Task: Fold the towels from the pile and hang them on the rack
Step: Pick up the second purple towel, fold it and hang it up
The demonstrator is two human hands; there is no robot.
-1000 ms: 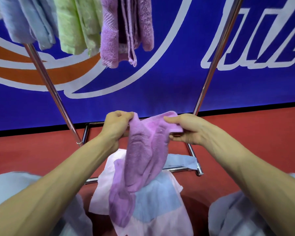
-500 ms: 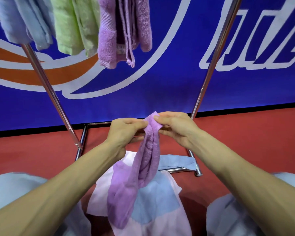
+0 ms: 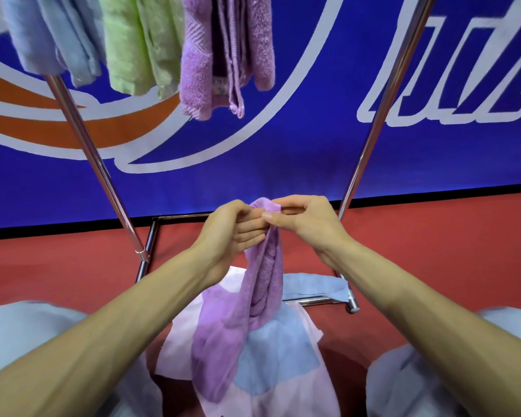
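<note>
Towels in the near pile (image 3: 283, 356) lie under a purple towel (image 3: 262, 284), which hangs with its top pinched by left hand (image 3: 232, 233) and right hand (image 3: 307, 224) together. A slack pinch could drop a corner, undoing the fold before the far rack (image 3: 97, 158).

Head cam, wide-angle: looks fwd/down (close over left hand (image 3: 232, 233), right hand (image 3: 309, 224)), rack (image 3: 375, 124) ahead.

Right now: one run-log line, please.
step: fold | left hand: grips purple terry towel | right hand: pinches its top edge | hung on chrome rack: not yet
</note>
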